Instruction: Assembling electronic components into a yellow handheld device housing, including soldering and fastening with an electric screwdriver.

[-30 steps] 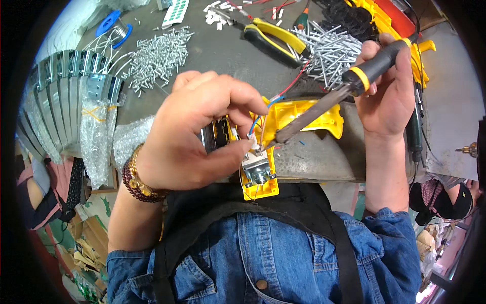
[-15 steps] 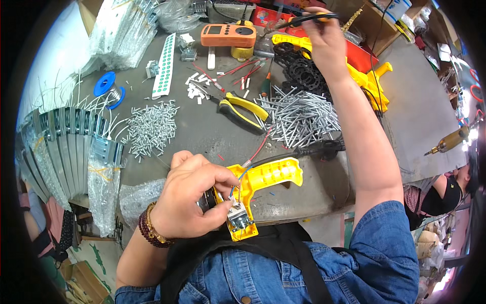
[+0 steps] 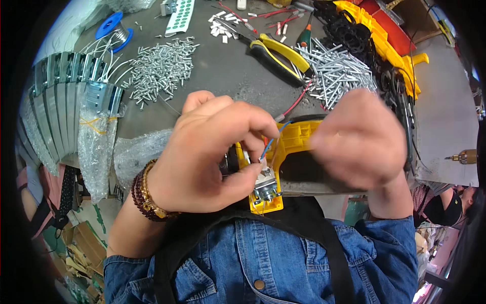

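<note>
The yellow plastic housing half (image 3: 294, 138), shaped like a handle with a grip, lies open at the table's near edge. A small white and metal part (image 3: 267, 188) sits in its near end. My left hand (image 3: 202, 152) is over the housing, thumb and fingertips pinched at the lower end of a blue wire (image 3: 269, 147) beside that part. A brown wire (image 3: 276, 149) rises next to it. My right hand (image 3: 359, 139) hovers right of the housing, curled and smeared by motion; whatever it may hold is hidden.
Yellow-black pliers (image 3: 278, 58) lie beyond the hands, between piles of short screws (image 3: 161, 68) and long screws (image 3: 341, 71). Metal strips with white wires (image 3: 66, 101) and a solder spool (image 3: 115, 33) are at left. Black parts and yellow housings (image 3: 377, 30) are at far right.
My right hand has come down and nearer from the far side, where it held a black and orange item. My left hand stays pinched at the wire. The view has shifted.
</note>
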Motion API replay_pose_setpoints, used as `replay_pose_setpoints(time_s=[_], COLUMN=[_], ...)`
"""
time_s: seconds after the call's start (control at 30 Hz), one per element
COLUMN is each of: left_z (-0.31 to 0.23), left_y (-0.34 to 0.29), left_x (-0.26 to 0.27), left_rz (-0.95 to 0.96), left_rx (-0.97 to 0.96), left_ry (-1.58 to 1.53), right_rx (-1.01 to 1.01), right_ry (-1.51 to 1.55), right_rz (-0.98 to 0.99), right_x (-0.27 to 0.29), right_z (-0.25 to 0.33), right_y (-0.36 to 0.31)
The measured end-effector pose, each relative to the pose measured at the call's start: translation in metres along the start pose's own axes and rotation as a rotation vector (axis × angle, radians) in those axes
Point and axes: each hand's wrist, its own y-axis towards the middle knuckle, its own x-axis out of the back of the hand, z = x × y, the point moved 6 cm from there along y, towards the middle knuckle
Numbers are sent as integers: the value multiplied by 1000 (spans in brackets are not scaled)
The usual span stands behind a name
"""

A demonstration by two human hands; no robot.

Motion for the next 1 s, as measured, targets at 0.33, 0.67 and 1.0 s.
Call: replay_pose_setpoints(time_s=[0.33,0.67,1.0], left_z=[-1,1,-6], left_y=[-4,-1,5], left_x=[-6,-9,-3], left_rz=[19,31,34], left_rx=[87,179,44], left_ry=[-14,-57,107], right_rx=[44,-75,110], right_ry=[-45,-117,112], right_rz=[-96,-57,-96], right_x=[-45,-48,-35], right_z=[8,-2,14], right_y=[-14,-19,-20])
